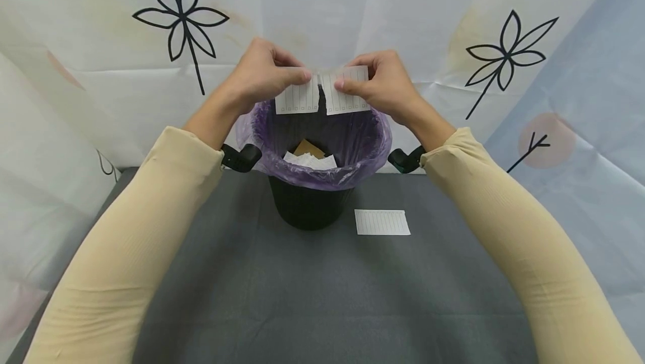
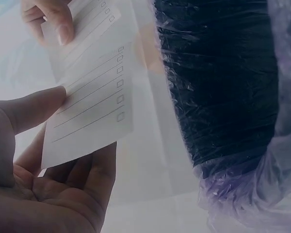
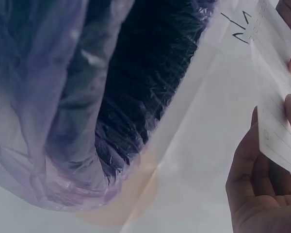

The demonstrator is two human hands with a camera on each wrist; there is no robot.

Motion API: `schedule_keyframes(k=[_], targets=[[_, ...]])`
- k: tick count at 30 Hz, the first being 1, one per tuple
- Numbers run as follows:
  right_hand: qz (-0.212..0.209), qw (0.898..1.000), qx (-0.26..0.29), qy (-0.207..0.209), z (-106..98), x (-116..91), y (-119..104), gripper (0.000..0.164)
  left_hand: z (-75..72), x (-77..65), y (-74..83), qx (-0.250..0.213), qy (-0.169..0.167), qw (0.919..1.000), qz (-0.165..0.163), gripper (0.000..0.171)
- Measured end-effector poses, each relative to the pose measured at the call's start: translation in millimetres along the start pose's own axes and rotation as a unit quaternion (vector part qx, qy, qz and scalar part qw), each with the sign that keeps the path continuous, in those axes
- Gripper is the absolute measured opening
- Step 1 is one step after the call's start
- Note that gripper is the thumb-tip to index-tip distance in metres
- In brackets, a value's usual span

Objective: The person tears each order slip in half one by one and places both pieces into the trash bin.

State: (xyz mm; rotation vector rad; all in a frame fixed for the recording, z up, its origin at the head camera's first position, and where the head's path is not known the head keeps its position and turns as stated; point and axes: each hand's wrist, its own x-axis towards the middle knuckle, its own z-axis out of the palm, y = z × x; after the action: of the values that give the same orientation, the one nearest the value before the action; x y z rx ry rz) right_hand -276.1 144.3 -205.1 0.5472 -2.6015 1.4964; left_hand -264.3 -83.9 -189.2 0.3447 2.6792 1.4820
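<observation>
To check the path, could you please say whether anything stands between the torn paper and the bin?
Nothing visible does: left hand and right hand hold the torn paper, and the bin stands open.

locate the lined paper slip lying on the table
In the head view, the lined paper slip lies flat on the gray table, just to the right of the dark bin.

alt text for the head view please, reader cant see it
A person's left hand and right hand grip a lined white slip, torn from its lower edge, near the mouth of a black bin with a purple liner. White scraps lie inside; another lined slip lies on the grey table.
</observation>
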Motion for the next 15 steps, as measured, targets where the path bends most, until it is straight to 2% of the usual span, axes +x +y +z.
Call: schedule_keyframes(k=[8,15], targets=[[0.012,1.0,0.004,-0.004,0.3,5.9,3.3,0.025,0.4,3.7,0.6,0.004,-0.008,1.0,-0.004,0.031],[0.006,0.999,-0.006,-0.033,1.0,5.3,6.6,0.024,0.7,3.2,-2.0,0.025,-0.015,0.9996,0.0,0.03]])
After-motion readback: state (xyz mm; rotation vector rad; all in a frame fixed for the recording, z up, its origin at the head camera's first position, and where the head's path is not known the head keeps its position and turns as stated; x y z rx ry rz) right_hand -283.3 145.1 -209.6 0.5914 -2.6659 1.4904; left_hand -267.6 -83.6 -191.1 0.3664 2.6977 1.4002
